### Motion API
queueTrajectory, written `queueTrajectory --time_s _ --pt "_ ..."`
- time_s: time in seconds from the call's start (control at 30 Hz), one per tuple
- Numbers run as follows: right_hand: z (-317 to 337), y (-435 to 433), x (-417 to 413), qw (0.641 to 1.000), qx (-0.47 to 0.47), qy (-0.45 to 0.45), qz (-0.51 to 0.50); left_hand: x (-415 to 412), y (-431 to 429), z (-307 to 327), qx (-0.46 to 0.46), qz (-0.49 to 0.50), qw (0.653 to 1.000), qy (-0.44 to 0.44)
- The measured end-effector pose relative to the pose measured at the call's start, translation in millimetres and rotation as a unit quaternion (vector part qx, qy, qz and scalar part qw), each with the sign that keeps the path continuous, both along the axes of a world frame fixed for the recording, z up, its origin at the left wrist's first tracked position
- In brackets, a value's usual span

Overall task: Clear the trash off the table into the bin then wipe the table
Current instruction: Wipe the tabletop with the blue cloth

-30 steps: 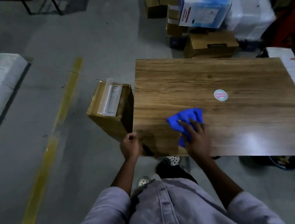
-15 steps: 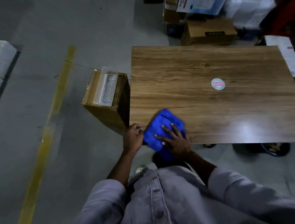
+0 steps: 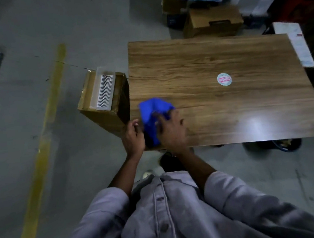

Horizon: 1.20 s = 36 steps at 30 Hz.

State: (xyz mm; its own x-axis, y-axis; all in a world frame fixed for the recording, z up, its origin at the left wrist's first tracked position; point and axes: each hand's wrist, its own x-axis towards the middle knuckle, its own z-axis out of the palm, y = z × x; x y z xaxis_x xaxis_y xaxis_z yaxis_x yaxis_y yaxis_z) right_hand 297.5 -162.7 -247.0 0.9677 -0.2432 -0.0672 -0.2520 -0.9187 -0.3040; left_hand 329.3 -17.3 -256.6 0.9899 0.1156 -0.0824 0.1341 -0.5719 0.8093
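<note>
Big wood-grain rectangular counter (image 3: 222, 56), brown cardboard box bin (image 3: 103, 119) just beside its left edge, crumpled blue cloth (image 3: 151, 108) on the near-left corner, right hand (image 3: 172, 132) fingers spread flat on it, left hand (image 3: 133, 138) fingers curled beside it (too blurry to tell if gripping)

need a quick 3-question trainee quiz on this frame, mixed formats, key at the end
1. Which hand presses the blue cloth on the table?
2. True or false: the round sticker lies apart from the blue cloth.
3. The cardboard box holding the white tray stands: A) on the table, B) on the floor beside the table, C) under the table.
Key: 1 the right hand; 2 true; 3 B.
</note>
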Motion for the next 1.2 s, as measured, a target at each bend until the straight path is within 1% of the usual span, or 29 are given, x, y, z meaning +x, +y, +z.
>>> queueTrajectory --time_s 0.03,0.07,0.1,0.13,0.2,0.27,0.3,0.33,0.4,0.43,0.47,0.53,0.6,0.67,0.73,0.77,0.8,0.83,0.87,0.9,0.93,0.97,1.0,1.03,1.07,1.13,1.17,1.2 --pt "-15.4 19.8 4.7 0.994 -0.041 0.076 0.059 0.9 1.6 -3.6 0.002 0.005 1.000 -0.002" --pt "-30.1 34.9 9.4 0.983 -0.075 0.131 0.107 0.7 3.4 -7.0 0.010 0.004 1.000 0.007" --pt "-45.7 42.7 15.3 0.974 -0.096 0.151 0.136 -0.8 5.0 -12.9 0.020 -0.001 1.000 0.013" --pt "-59.2 46.8 22.4 0.973 -0.096 0.147 0.147 -3.7 7.5 -18.4 0.029 -0.009 0.999 0.016" --pt "-77.3 45.0 37.6 0.974 -0.065 0.140 0.165 -11.0 10.6 -26.3 0.059 -0.023 0.998 -0.006" --pt "-81.0 35.5 46.9 0.968 -0.051 0.144 0.197 -18.2 8.2 -32.9 0.128 -0.038 0.990 -0.049" --pt "-79.4 28.7 48.0 0.970 -0.045 0.130 0.198 -19.7 4.9 -34.3 0.164 -0.047 0.983 -0.070" --pt "-78.3 19.1 48.0 0.978 -0.033 0.113 0.174 -20.2 0.1 -36.9 0.195 -0.063 0.975 -0.089" --pt "-84.1 -9.2 45.7 0.994 -0.005 0.086 0.068 -17.4 -11.8 -45.7 0.230 -0.126 0.958 -0.115" --pt "-86.0 -28.0 40.8 0.997 0.002 0.074 0.008 -14.0 -17.4 -52.4 0.233 -0.165 0.952 -0.114" --pt "-87.3 -51.0 33.5 0.996 0.009 0.070 -0.046 -10.6 -23.1 -59.8 0.227 -0.203 0.947 -0.100" --pt "-85.2 -104.8 12.9 0.986 0.008 0.089 -0.141 -6.6 -32.9 -72.4 0.215 -0.259 0.940 -0.056" --pt "-83.2 -160.9 -12.5 0.963 -0.010 0.108 -0.248 -7.0 -37.5 -77.4 0.221 -0.290 0.931 -0.029" --pt "-70.1 -213.0 -32.2 0.919 -0.021 0.119 -0.375 -6.0 -35.8 -76.6 0.236 -0.302 0.923 -0.030" --pt "-48.5 -244.8 -26.8 0.856 -0.007 0.094 -0.509 -1.5 -34.7 -71.8 0.220 -0.283 0.933 -0.041" --pt "-38.3 -248.2 -13.2 0.842 -0.004 0.071 -0.534 2.4 -37.3 -67.1 0.192 -0.250 0.948 -0.047" --pt "-38.1 -239.7 6.3 0.855 -0.002 0.055 -0.516 7.2 -42.3 -59.7 0.146 -0.201 0.967 -0.046" --pt "-44.7 -218.5 28.3 0.887 0.017 0.062 -0.458 12.7 -48.1 -51.8 0.091 -0.140 0.985 -0.036" --pt "-54.0 -185.9 51.2 0.925 0.051 0.076 -0.370 18.2 -54.1 -44.9 0.048 -0.076 0.996 -0.021" --pt "-71.5 -148.9 69.3 0.956 0.069 0.088 -0.273 25.0 -58.7 -39.6 0.026 -0.021 0.999 -0.017" --pt "-88.0 -107.3 82.6 0.975 0.060 0.111 -0.181 32.6 -61.4 -35.6 0.027 0.019 0.999 -0.021" --pt "-100.3 -65.2 91.5 0.987 0.023 0.126 -0.095 39.6 -60.8 -36.9 0.039 0.043 0.998 -0.031" --pt "-99.0 -28.2 98.2 0.991 -0.001 0.137 -0.010 46.6 -57.8 -41.4 0.058 0.054 0.996 -0.040" --pt "-99.5 -3.4 101.6 0.991 -0.012 0.118 0.068 53.7 -52.9 -46.5 0.075 0.063 0.994 -0.041" --pt "-89.9 11.5 103.5 0.988 -0.016 0.095 0.118 59.2 -48.3 -50.9 0.079 0.076 0.994 -0.022" --pt "-80.3 1.1 107.1 0.990 -0.013 0.020 0.138 64.4 -43.1 -57.0 0.071 0.092 0.993 0.020" --pt "-84.0 -16.2 107.2 0.990 -0.027 0.000 0.138 64.4 -44.6 -57.9 0.080 0.079 0.993 0.018" --pt "-89.6 -38.9 107.0 0.993 -0.029 0.007 0.118 64.5 -48.8 -58.4 0.094 0.057 0.994 0.000"
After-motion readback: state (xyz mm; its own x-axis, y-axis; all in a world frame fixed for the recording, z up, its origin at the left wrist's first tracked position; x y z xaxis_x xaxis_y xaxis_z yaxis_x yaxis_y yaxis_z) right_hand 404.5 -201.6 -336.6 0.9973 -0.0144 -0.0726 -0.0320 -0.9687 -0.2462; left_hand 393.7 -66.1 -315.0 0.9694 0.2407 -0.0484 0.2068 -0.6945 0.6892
